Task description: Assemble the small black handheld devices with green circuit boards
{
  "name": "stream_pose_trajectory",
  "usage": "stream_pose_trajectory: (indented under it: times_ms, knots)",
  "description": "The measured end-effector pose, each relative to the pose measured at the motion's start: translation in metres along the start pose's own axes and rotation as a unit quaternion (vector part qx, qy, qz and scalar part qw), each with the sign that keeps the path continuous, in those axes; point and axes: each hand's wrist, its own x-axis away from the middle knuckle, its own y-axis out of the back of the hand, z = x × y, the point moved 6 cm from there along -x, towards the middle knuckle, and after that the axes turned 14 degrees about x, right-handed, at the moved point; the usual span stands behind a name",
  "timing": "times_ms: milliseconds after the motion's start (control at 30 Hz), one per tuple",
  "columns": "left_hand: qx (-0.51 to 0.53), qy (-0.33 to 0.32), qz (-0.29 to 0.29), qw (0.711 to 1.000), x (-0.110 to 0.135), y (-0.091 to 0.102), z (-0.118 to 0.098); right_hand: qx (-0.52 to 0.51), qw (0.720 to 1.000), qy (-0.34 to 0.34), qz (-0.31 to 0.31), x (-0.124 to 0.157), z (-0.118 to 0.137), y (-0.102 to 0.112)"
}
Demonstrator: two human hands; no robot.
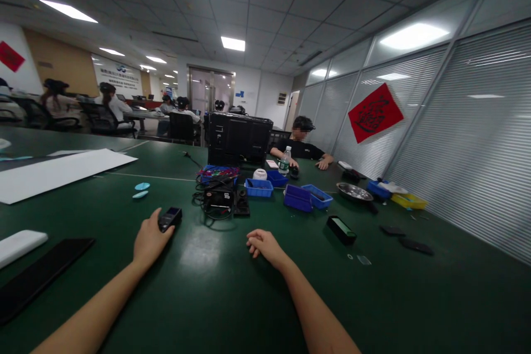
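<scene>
**Open office with green tables and a blind-covered right wall**

A dark green table [224, 298] fills the near scene. On the right, a glass wall with closed grey blinds [477, 138] bears a red paper diamond [375, 112]. The tiled ceiling carries lit panel lights [233, 43]. Far off are a glass door [209, 91], black office chairs [103, 119] and seated people [56, 100].

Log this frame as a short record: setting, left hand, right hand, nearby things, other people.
setting: office, long green table
left hand: on the table, gripping the near end of a small black device
right hand: resting on the table, fingers curled in, holding nothing
nearby: tangle of cables, blue bins, large black case, metal bowl, white sheet
other people: a seated person across the table beside a water bottle; more people seated far left
</scene>
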Motion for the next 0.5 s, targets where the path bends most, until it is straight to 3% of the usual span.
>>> stream_pose_trajectory:
  times_ms: [233, 500]
  knots:
    - [-0.014, 0.142, -0.109, 0.984, -0.031, 0.047, 0.047, -0.004, 1.0, -0.002, -0.004, 0.001, 0.002, 0.0]
    - [-0.021, 0.173, -0.134, 0.975, -0.042, 0.059, 0.06, 0.008, 1.0, -0.001, -0.003, 0.003, 0.006, 0.001]
